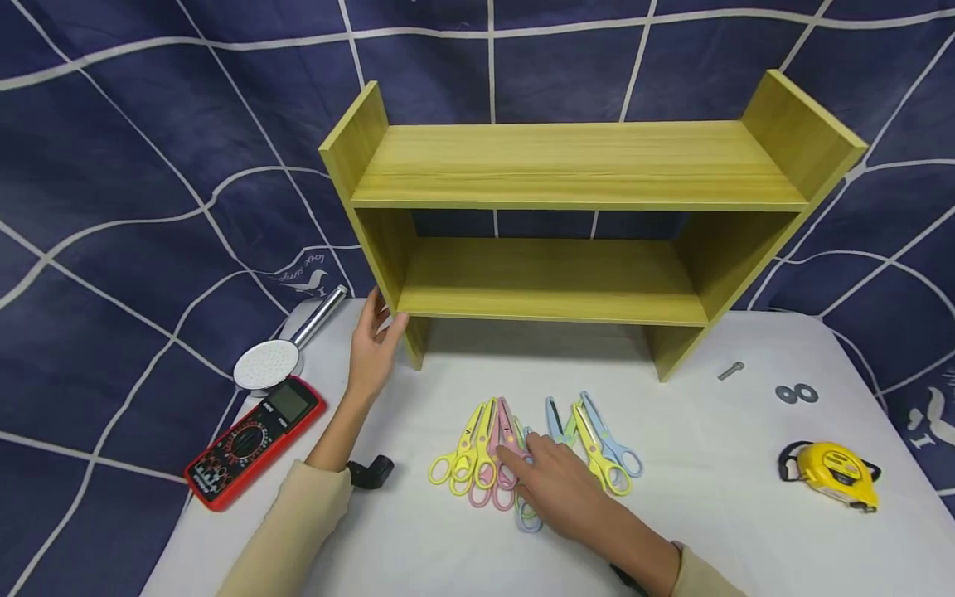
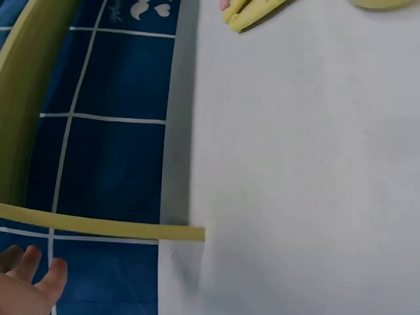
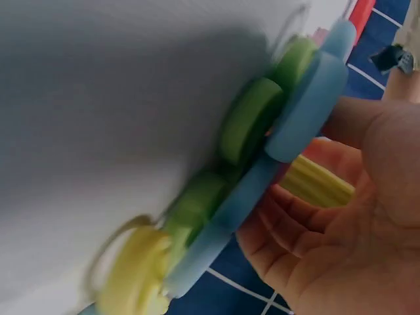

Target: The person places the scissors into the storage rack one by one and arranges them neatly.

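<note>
A: Head view: scissors located?
B: Lower centre of frame, on the white desk. Two overlapping groups: the left group mostly yellow and pink, the right group blue, green and yellow. Closed blades are pointed up-frame. The gap is covered by the right hand, thumb by the pink handles.
A: Left hand?
B: Placed at the left side panel of the wooden shelf, left of centre. Thumb spread from fingers.
A: Step?
B: Judged: scissors being taken in hand. For the next move, a pair would probably need to be freed from its neighbours without the rest being dragged.
A: Left wrist view?
B: Fingers seen spread, lower left, near the panel edge. Yellow scissors cut off at top.
A: Right wrist view?
B: Handles blurred, centre: blue handle against green handle, both thick and rounded; yellow handle lower left. Fingers bent behind the blue; whether anything is pinched can't be told.
</note>
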Action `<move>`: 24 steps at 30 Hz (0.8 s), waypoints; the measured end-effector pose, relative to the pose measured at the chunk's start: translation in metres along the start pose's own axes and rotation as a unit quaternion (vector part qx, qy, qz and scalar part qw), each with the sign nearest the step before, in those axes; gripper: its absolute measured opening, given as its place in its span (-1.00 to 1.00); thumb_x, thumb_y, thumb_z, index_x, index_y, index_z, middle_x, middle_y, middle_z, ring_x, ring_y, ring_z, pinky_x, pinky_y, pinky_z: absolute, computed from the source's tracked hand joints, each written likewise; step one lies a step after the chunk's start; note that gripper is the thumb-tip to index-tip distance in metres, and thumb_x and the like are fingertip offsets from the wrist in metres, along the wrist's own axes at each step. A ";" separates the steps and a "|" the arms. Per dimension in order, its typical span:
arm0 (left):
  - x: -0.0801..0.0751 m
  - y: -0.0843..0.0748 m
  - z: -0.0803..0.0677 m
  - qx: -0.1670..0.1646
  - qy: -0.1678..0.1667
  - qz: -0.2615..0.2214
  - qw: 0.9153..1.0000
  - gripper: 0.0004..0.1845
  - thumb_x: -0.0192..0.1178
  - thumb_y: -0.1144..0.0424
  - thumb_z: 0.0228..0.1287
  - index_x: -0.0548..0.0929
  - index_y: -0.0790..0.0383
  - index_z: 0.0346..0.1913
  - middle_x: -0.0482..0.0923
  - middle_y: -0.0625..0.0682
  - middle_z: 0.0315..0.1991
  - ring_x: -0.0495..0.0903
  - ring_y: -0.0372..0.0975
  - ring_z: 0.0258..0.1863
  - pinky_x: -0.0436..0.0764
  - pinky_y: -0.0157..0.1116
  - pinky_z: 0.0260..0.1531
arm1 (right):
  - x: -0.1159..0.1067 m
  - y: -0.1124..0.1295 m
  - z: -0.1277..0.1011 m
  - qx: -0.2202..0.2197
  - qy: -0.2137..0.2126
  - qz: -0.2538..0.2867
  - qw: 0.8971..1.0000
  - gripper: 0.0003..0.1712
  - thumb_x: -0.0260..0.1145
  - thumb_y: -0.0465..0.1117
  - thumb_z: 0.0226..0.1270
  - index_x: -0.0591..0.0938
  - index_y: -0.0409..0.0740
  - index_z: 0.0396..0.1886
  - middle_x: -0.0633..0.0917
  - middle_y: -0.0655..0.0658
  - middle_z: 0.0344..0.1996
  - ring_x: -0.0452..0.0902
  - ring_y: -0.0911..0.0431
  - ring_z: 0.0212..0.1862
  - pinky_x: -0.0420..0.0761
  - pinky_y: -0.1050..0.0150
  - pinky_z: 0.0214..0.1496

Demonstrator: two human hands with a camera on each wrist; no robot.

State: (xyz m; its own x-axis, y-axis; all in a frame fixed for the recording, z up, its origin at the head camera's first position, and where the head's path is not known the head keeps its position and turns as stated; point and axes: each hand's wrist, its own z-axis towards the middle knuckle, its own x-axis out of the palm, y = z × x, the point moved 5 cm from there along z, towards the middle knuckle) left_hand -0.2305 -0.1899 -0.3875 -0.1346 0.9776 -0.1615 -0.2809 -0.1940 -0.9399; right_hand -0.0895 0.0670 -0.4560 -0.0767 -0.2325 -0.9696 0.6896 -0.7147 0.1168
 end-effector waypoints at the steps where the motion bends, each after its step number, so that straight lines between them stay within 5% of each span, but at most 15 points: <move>1: 0.004 -0.004 0.002 -0.004 0.002 -0.014 1.000 -0.28 0.09 0.33 0.45 0.02 0.38 0.53 0.19 0.32 0.43 0.24 0.05 0.39 0.33 -0.11 0.33 | 0.001 0.000 0.002 -0.001 0.009 -0.004 1.000 -0.43 0.48 -0.12 0.16 0.60 0.06 0.21 0.44 -0.04 -0.36 0.23 0.15 -0.44 0.28 0.37 -0.49; 7: 0.012 -0.014 0.007 0.001 -0.023 -0.029 0.999 -0.47 0.13 0.41 0.41 0.34 0.48 0.38 0.44 0.37 0.22 0.49 -0.14 0.13 0.51 -0.33 0.11 | 0.000 -0.001 0.011 -0.007 0.079 0.009 0.997 -0.54 0.44 -0.11 0.23 0.64 0.05 0.16 0.51 -0.07 -0.34 0.32 0.14 -0.40 0.40 0.33 -0.47; 13: 0.008 -0.024 0.005 -0.008 -0.085 -0.022 0.996 -0.57 0.19 0.38 0.38 0.50 0.48 0.26 0.56 0.35 0.08 0.61 -0.23 -0.02 0.60 -0.40 -0.02 | -0.005 -0.008 0.012 0.002 0.109 0.060 0.992 -0.55 0.42 -0.20 0.17 0.66 0.09 0.10 0.54 -0.02 -0.42 0.39 0.17 -0.43 0.43 0.31 -0.50; 15: 0.008 -0.027 0.005 -0.005 -0.101 -0.017 0.995 -0.61 0.19 0.38 0.38 0.54 0.50 0.21 0.58 0.37 0.05 0.64 -0.27 -0.08 0.61 -0.43 -0.08 | -0.004 -0.009 0.011 -0.004 0.103 0.065 0.993 -0.55 0.44 -0.21 0.12 0.66 0.08 0.07 0.51 0.02 -0.48 0.33 0.20 -0.49 0.36 0.34 -0.53; 19: 0.008 -0.007 0.012 0.008 -0.120 -0.010 0.993 -0.66 0.23 0.33 0.36 0.63 0.44 0.13 0.62 0.32 0.01 0.65 -0.34 -0.17 0.62 -0.46 -0.16 | -0.008 -0.009 0.009 -0.013 0.075 0.058 0.995 -0.54 0.47 -0.18 0.05 0.65 0.07 0.02 0.48 0.07 -0.53 0.27 0.23 -0.52 0.33 0.35 -0.52; 24: 0.008 0.009 0.016 0.031 -0.137 -0.019 0.990 -0.69 0.26 0.33 0.35 0.67 0.43 0.08 0.64 0.29 -0.03 0.66 -0.33 -0.18 0.62 -0.47 -0.20 | -0.040 -0.008 0.012 -0.017 0.014 0.054 0.998 -0.52 0.47 -0.13 0.07 0.62 0.08 0.05 0.44 0.11 -0.49 0.29 0.24 -0.46 0.38 0.33 -0.40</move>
State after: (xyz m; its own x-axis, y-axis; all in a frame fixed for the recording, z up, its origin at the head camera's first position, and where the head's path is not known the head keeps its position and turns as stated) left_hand -0.2492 -0.1856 -0.3927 -0.3737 0.9271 -0.0300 -0.3466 -0.1696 -0.9225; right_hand -0.1001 0.0742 -0.4159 0.0188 -0.2872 -0.9577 0.7165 -0.6642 0.2132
